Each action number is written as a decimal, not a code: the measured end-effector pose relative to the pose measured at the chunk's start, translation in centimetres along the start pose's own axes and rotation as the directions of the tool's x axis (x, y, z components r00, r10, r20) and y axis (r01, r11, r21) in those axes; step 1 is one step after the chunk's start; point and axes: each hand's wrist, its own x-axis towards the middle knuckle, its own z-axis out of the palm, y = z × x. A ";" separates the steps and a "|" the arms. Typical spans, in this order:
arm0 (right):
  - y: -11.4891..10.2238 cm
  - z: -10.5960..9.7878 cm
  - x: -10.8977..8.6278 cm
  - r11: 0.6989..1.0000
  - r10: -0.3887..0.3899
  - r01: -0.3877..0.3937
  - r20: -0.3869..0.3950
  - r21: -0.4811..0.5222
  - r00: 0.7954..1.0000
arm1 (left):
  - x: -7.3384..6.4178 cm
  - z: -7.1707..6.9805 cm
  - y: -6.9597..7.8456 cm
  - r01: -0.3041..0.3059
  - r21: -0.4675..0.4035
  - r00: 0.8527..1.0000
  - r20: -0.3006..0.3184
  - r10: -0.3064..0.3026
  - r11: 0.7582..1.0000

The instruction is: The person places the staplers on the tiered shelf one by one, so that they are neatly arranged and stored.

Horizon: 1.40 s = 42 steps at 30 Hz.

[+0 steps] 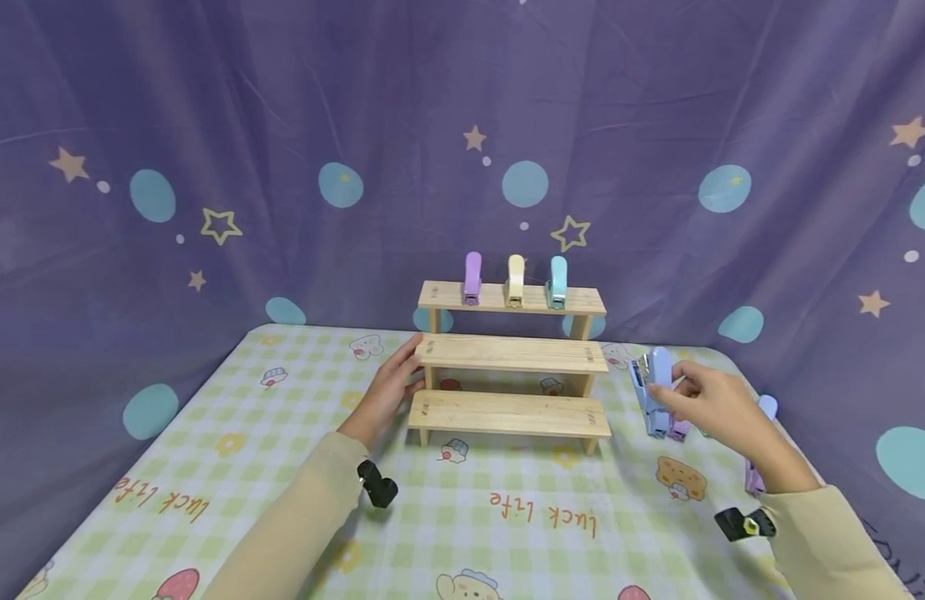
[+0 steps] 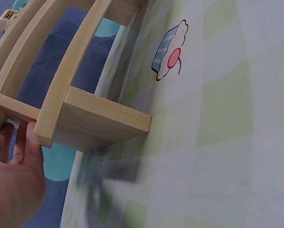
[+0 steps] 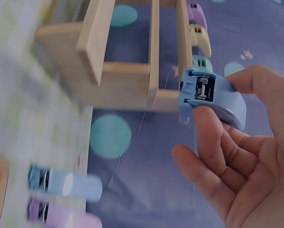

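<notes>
A three-tier wooden shelf stands mid-table, with a purple, a cream and a teal stapler lined up on its top tier. At the shelf's left end is my left hand; its fairly straight fingers touch the side by the middle tier, as the left wrist view also shows. Right of the shelf, my right hand pinches a blue stapler between thumb and fingers. Below it in the right wrist view lie a light blue stapler and a purple one.
Farther right, partly behind my right forearm, are another blue stapler and a purple one. A checked cloth with printed pictures covers the table. Behind hangs a purple curtain with stars and dots.
</notes>
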 end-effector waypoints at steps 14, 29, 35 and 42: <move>-5.6 4.3 4.9 0.976 -0.127 0.122 0.013 0.178 0.992 | 0.0 -0.1 0.1 0.011 0.005 1.000 0.023 -0.011 1.000; -10.8 9.3 9.3 0.921 -0.215 0.201 0.006 0.334 0.976 | 0.0 0.0 0.0 0.005 -0.002 1.000 -0.007 -0.005 1.000; -12.9 11.1 10.9 0.901 -0.238 0.224 -0.009 0.372 0.971 | 0.0 0.0 0.2 -0.001 -0.012 1.000 0.002 0.001 1.000; -15.4 13.1 12.5 0.883 -0.238 0.211 0.012 0.418 0.971 | 0.0 -0.1 0.1 -0.005 0.014 1.000 0.005 0.005 1.000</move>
